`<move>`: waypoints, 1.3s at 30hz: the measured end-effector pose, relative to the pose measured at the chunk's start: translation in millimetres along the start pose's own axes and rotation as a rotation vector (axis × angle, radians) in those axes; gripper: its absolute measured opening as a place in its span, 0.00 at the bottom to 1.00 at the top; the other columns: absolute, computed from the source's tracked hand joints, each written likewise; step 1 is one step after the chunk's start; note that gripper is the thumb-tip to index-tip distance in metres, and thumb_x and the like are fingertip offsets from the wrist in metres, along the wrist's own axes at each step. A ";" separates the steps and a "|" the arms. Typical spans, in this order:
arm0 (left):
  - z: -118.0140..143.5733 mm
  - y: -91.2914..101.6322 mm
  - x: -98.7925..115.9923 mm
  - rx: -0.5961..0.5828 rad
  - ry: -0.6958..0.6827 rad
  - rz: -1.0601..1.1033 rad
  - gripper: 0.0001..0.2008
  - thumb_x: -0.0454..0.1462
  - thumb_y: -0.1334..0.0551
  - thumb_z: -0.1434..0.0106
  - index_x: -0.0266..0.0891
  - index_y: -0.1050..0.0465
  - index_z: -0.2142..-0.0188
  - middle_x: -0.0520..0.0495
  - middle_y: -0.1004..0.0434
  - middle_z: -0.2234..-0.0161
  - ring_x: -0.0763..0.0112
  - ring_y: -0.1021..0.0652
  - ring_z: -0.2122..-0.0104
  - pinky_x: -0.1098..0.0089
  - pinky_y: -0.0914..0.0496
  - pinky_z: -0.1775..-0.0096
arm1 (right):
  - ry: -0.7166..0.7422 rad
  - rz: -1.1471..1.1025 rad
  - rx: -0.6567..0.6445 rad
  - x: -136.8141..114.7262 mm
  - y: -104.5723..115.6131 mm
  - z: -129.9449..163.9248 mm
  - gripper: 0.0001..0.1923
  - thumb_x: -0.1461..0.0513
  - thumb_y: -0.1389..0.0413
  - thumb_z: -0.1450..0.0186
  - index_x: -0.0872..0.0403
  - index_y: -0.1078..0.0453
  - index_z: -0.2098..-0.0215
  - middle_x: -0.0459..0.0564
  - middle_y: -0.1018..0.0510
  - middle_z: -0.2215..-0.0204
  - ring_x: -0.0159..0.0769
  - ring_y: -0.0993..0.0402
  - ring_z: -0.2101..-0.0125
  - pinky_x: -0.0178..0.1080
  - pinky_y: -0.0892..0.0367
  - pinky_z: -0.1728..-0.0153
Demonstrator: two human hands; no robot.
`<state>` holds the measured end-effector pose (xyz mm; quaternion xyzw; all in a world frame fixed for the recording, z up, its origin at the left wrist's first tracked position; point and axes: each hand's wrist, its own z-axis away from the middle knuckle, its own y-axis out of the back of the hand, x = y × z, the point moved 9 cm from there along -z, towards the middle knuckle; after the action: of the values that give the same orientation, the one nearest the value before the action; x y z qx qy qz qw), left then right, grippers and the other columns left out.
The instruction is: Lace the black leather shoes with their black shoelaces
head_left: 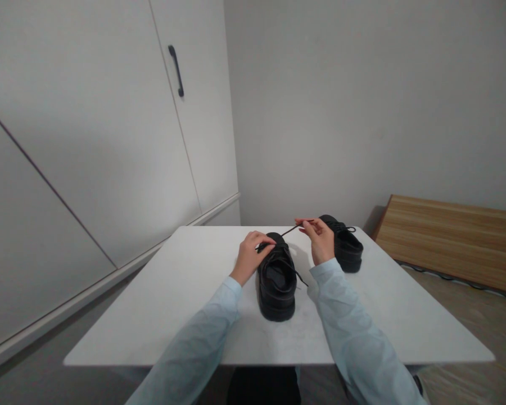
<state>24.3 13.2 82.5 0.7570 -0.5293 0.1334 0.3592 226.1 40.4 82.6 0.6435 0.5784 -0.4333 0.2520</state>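
Observation:
A black lace-up shoe (277,298) stands on the white table, its heel towards me and its toe pointing away. My right hand (319,236), to the right of the toe, pinches a dark shoelace (293,229) that stretches taut up from the shoe's front. At the left side of the lacing, my left hand (255,251) is closed with thumb and fingertips together at the laces; a bit of dark lace shows at the fingers. Another lace end trails over the shoe's right side onto the table. A second black shoe (349,253) stands behind my right hand, partly covered by it.
The white table (152,315) reaches from my body towards the corner. White cabinets (109,140) with a dark handle (176,71) rise at the left. A grey wall (362,112) closes off the back. Right of the table is a wood-grain panel (451,242) near the floor.

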 end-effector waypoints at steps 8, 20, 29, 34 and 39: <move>1.9 -8.3 -3.7 -0.075 -0.005 -0.026 0.04 0.35 0.38 0.41 0.41 0.23 0.68 0.48 0.25 0.67 0.66 0.28 0.61 0.65 0.34 0.56 | 0.089 -0.104 0.366 3.6 54.3 -9.0 0.12 0.56 0.41 0.44 0.54 0.37 0.68 0.53 0.20 0.67 0.37 0.22 0.65 0.43 0.29 0.59; 1.8 -14.7 -5.9 -0.132 -0.006 -0.033 0.05 0.36 0.39 0.40 0.42 0.22 0.68 0.47 0.26 0.64 0.65 0.29 0.58 0.62 0.35 0.52 | 0.181 0.298 0.429 -17.5 70.0 -7.3 0.15 0.59 0.50 0.40 0.57 0.30 0.58 0.50 0.26 0.72 0.30 0.29 0.78 0.36 0.32 0.72; 1.6 -16.8 -7.1 -0.148 -0.028 -0.082 0.06 0.36 0.39 0.39 0.43 0.22 0.67 0.47 0.26 0.63 0.65 0.29 0.57 0.61 0.35 0.51 | 0.058 0.587 -0.209 3.3 3.8 -9.6 0.04 0.63 0.45 0.45 0.54 0.28 0.73 0.48 0.23 0.78 0.33 0.30 0.78 0.37 0.36 0.73; 2.0 -17.7 -8.6 -0.158 -0.023 -0.096 0.06 0.36 0.39 0.39 0.43 0.22 0.67 0.47 0.26 0.62 0.65 0.30 0.57 0.61 0.36 0.51 | 0.017 0.648 -0.476 16.0 -15.4 0.0 0.04 0.65 0.44 0.47 0.53 0.27 0.75 0.47 0.23 0.80 0.32 0.32 0.80 0.35 0.37 0.75; 1.8 -18.4 -7.1 -0.169 -0.028 -0.115 0.07 0.37 0.40 0.39 0.44 0.22 0.67 0.47 0.26 0.62 0.65 0.30 0.57 0.61 0.35 0.52 | -0.014 0.661 -0.548 20.7 -19.2 3.3 0.04 0.66 0.44 0.47 0.54 0.26 0.76 0.47 0.23 0.80 0.32 0.32 0.80 0.34 0.37 0.75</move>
<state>37.7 20.3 69.6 0.7549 -0.4991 0.0568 0.4216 205.8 52.5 66.8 0.7006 0.4332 -0.1639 0.5428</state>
